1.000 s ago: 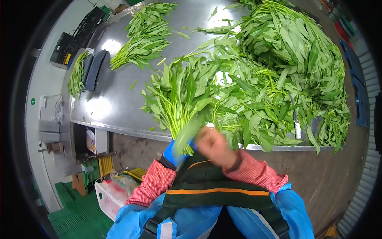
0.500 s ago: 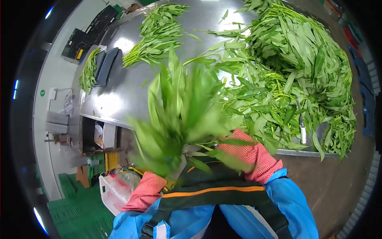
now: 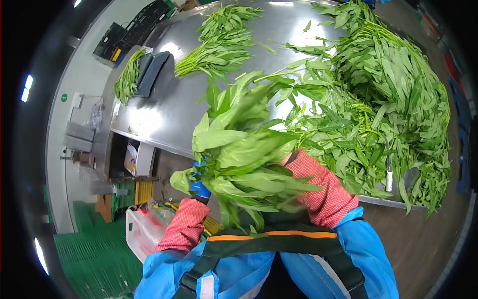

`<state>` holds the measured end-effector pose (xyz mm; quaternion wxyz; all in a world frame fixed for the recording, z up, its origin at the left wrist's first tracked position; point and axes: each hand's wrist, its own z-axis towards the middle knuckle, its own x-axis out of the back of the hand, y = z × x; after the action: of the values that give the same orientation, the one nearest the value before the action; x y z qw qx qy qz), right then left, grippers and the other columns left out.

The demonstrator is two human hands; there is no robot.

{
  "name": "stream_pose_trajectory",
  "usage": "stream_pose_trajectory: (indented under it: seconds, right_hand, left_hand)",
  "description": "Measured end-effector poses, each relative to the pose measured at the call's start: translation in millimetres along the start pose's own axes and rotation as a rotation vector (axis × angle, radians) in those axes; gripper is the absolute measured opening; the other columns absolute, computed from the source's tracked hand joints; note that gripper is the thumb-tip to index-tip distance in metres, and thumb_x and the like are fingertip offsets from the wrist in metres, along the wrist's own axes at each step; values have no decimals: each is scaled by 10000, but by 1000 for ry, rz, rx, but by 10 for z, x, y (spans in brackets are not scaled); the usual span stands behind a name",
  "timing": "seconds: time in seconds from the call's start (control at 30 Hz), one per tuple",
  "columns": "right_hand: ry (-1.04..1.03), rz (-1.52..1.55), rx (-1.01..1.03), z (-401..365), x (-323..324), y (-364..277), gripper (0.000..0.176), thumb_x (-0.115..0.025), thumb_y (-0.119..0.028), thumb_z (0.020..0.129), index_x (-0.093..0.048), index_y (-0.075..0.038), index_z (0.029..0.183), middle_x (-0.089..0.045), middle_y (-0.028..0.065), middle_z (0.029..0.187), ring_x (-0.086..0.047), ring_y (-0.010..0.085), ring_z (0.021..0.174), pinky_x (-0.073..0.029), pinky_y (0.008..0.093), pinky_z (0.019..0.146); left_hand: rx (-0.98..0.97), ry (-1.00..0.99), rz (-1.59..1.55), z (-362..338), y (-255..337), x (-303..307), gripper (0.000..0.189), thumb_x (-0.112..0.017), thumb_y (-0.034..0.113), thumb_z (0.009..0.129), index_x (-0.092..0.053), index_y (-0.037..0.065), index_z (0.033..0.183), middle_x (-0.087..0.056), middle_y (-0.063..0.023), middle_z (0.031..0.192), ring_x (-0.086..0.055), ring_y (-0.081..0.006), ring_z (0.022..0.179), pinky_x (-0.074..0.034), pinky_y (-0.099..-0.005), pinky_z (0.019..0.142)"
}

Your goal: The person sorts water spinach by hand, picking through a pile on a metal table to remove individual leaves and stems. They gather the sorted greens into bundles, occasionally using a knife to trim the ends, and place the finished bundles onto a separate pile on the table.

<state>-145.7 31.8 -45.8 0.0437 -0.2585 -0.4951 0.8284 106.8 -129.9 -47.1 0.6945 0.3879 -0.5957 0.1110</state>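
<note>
I hold a bunch of leafy green stalks (image 3: 244,154) up in front of my chest, blurred by motion, its leaves spread toward the right. My left hand (image 3: 199,188), in a blue glove, grips the bunch at its lower left. My right hand (image 3: 287,159) reaches into the bunch from the right; only a bit of the wrist shows above the red checked sleeve, and leaves hide the fingers.
A steel table (image 3: 164,114) carries a big heap of the same greens (image 3: 393,84) on the right, with a knife (image 3: 389,175) at its near edge. A smaller bundle (image 3: 221,45) lies farther back, another (image 3: 127,77) beside a dark tray. A plastic bag (image 3: 142,231) sits on the floor, lower left.
The bunch has come off the table edge and up to my chest, swinging so its leaves fan right. My bare right hand, seen at the stems before, is now behind the leaves.
</note>
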Motion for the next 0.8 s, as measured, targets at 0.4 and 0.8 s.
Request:
stream_pose_trajectory:
  seconds: [0.4,0.8]
  right_hand:
    - [-4,567,-338,973,-420,-555,297,-551,-63,885,-534,-32,1180,-610,17,949,-587,84,800,-486,246,705]
    - [101,55,-499,1257,-292,-379,268,-521,-169,927,-543,1,1133,-606,18,974,-576,114,884,-463,245,782]
  left_hand:
    - [-69,-158,-115,590,11,-120,277,-564,196,862,-610,59,1098,-634,-161,1006,-614,-317,900,-495,-400,736]
    - [-7,-201,-151,864,-417,20,304,-531,209,877,-601,69,1138,-621,-171,1064,-599,-340,961,-490,-418,779]
